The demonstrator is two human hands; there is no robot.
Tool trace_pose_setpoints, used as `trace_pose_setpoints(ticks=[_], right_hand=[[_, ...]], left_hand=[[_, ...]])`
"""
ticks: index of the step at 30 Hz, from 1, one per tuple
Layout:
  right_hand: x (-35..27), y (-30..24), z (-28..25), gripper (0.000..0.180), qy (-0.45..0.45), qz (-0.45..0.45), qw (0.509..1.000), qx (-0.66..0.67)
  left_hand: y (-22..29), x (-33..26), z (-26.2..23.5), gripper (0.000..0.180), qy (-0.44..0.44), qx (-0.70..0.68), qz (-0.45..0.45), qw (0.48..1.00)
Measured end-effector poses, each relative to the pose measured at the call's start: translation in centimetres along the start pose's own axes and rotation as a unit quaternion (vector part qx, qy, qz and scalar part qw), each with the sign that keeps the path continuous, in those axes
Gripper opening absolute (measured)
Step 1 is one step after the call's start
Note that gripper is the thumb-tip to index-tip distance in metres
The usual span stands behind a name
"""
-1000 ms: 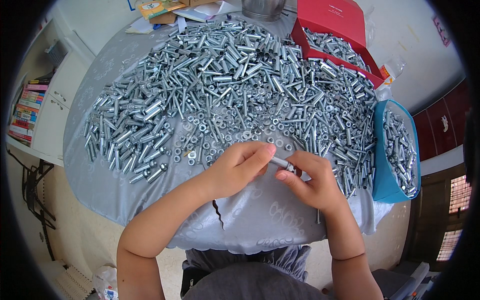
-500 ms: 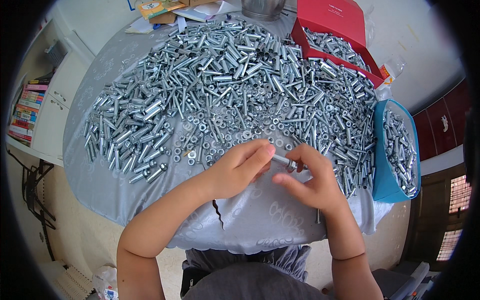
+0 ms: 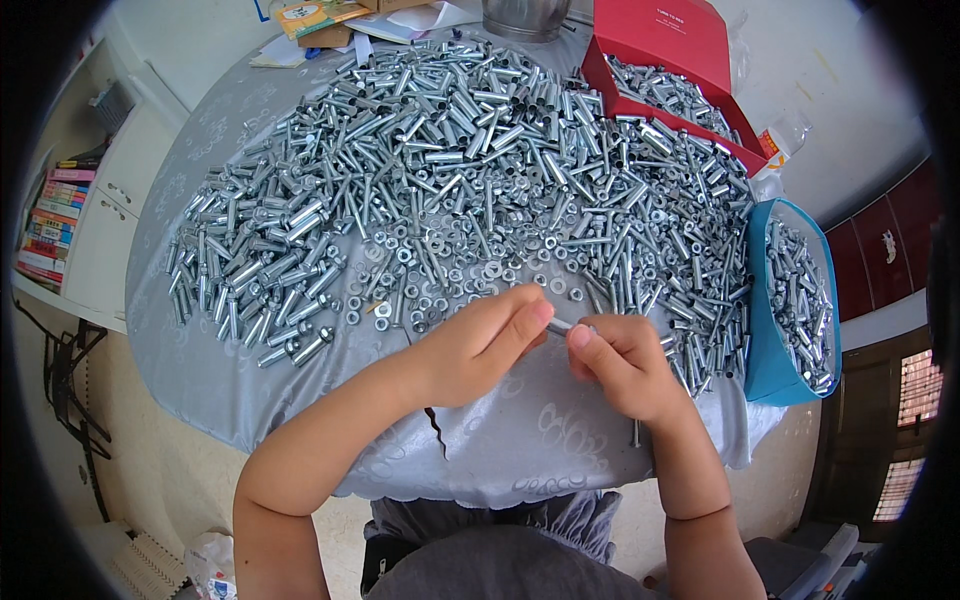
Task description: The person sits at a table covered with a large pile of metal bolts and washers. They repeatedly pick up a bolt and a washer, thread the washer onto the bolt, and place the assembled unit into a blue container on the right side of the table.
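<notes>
Between my hands, above the near part of the table, is a metal sleeve anchor bolt [image 3: 561,326], mostly covered by fingers. My left hand [image 3: 487,343] is closed round one end, its thumb pressed along the top. Thumb and bent fingers of my right hand [image 3: 622,362] pinch the other end, hiding the nut there. Just beyond my hands lie loose washers and nuts [image 3: 437,285]. A large heap of metal sleeves and bolts [image 3: 450,140] spreads behind them. Assembled anchors [image 3: 300,345] lie in a group to the left.
At the far right stands an open red box [image 3: 690,122] of metal parts. A blue fabric bin [image 3: 765,330] filled with anchors is at the right edge. A metal pot [image 3: 527,18] and papers [image 3: 420,20] sit at the back. The grey tablecloth [image 3: 520,440] has a dark tear.
My right hand's fingers, spread beside the nut end before, have closed onto it. The left hand keeps its grip on the bolt, almost still.
</notes>
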State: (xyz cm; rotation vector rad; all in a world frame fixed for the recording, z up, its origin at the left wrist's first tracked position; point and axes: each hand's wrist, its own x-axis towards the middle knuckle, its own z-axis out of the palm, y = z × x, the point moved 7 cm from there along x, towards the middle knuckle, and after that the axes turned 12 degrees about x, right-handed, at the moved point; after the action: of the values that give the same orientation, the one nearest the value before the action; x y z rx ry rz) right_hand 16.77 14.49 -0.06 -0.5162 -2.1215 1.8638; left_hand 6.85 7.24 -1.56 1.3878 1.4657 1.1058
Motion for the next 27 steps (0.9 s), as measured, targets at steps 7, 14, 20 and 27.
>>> trace_pose_setpoints(ticks=[7,14,20,27], right_hand=[[-0.4,1.1,0.3,0.048,-0.045,0.105,0.982,0.152],[-0.2,-1.6,-0.3,0.028,0.041,-0.110,0.991,-0.058],[-0.6,-3.1,0.2,0.011,0.031,-0.218,0.965,-0.139],[-0.5,-3.3,0.9,0.025,0.033,-0.275,0.936,-0.215]], left_hand=[[1.7,-0.5,-0.6,0.028,0.064,0.204,0.121,0.969],[2.4,-0.6,-1.3,0.025,0.098,0.175,0.122,0.972],[0.6,-0.6,-1.5,0.038,0.105,0.037,0.022,0.994],[-1.4,-0.4,-1.2,0.051,0.111,-0.042,-0.091,0.989]])
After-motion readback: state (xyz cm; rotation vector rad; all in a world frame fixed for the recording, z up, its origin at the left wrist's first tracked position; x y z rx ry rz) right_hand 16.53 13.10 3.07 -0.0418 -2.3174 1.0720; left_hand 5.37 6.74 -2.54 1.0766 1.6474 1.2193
